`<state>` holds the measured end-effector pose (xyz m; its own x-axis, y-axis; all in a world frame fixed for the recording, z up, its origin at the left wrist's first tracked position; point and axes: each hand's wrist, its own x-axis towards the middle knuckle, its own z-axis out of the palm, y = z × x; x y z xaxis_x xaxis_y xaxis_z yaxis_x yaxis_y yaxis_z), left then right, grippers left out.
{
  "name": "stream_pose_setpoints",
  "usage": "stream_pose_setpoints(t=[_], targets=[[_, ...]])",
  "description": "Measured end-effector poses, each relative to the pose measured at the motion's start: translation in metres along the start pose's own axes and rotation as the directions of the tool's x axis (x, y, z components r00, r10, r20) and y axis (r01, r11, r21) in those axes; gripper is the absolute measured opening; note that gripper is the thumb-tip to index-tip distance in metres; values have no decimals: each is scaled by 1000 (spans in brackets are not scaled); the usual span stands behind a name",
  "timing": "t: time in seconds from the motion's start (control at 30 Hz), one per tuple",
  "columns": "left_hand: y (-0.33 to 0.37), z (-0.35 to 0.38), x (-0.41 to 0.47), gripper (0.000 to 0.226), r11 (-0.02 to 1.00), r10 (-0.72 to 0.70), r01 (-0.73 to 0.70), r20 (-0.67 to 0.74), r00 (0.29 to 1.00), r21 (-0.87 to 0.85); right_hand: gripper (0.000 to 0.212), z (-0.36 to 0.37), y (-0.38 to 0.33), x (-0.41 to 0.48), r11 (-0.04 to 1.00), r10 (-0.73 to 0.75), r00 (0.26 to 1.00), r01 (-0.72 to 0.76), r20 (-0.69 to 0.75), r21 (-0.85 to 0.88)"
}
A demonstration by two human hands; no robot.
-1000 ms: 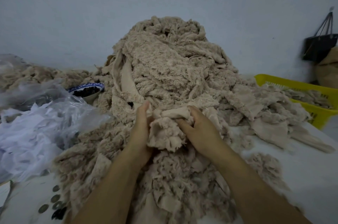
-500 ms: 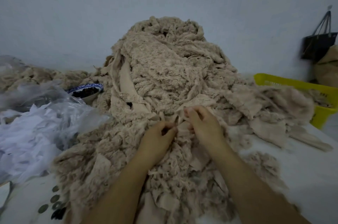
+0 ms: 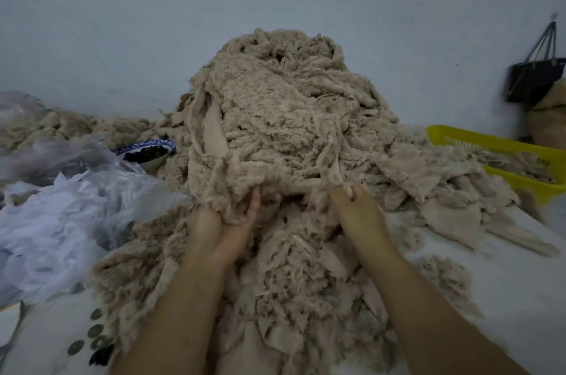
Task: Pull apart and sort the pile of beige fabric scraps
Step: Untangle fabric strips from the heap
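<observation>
Now | shaggy beige fabric-scrap pile [image 3: 284,117]: heaped on white table [image 3: 505,283] | left hand [image 3: 232,221]: palm-up beneath pile's front edge, fingers buried, grip unclear | right hand [image 3: 358,209]: fingers curled, clenching thin beige strip [image 3: 335,172] from pile

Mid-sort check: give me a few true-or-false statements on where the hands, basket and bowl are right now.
1. The left hand and right hand both hold fabric at the front of the beige scrap pile. True.
2. The yellow basket sits left of the pile. False: it is on the right.
3. The basket is empty. False: it holds beige scraps.
4. A blue-rimmed bowl of dark pieces sits left of the pile. True.
</observation>
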<state>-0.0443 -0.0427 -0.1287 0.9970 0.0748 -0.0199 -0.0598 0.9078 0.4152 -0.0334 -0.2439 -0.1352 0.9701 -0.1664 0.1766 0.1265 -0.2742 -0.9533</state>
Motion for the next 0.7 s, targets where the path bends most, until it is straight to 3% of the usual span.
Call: stream_pose_setpoints(t=[0.1,0.17,0.2,0.27,0.3,0.37,0.43,0.53,0.57,0.63,0.7], targets=[[-13,6,-2,55,982,12,-16,23,1000,187,57,9,-6,-11,959,-282,959,283,-17,38],[-20,12,-8,35,902,86,-93,36,996,421,73,13,-9,-16,915,-401,916,401,-2,42],[-23,14,-11,33,808,141,-153,65,988,569,72,14,-10,-17,916,-397,917,392,47,82],[-31,12,-15,32,450,222,-298,217,950,842,65,19,-9,-18,952,-300,927,276,223,133],[-35,11,-15,28,267,206,-376,328,922,887,64,21,-9,-19,968,-248,924,223,292,115],[-43,6,-16,22,95,106,-463,454,885,881,52,25,-3,-17,988,-148,925,121,349,98],[-47,4,-15,24,139,114,-437,424,898,889,28,25,1,-11,975,-106,942,34,320,221],[-43,14,-16,35,508,213,-183,83,974,842,18,20,-3,-6,881,9,965,-132,263,454],[-41,15,-16,42,523,192,-128,31,981,842,21,18,-4,-6,840,10,959,-162,283,519],[-40,14,-20,50,400,75,-106,83,994,910,24,18,-7,-8,775,-15,940,-204,340,598],[-39,17,-28,45,348,-60,-91,119,991,933,30,22,-10,-14,802,-13,917,-229,399,552]])
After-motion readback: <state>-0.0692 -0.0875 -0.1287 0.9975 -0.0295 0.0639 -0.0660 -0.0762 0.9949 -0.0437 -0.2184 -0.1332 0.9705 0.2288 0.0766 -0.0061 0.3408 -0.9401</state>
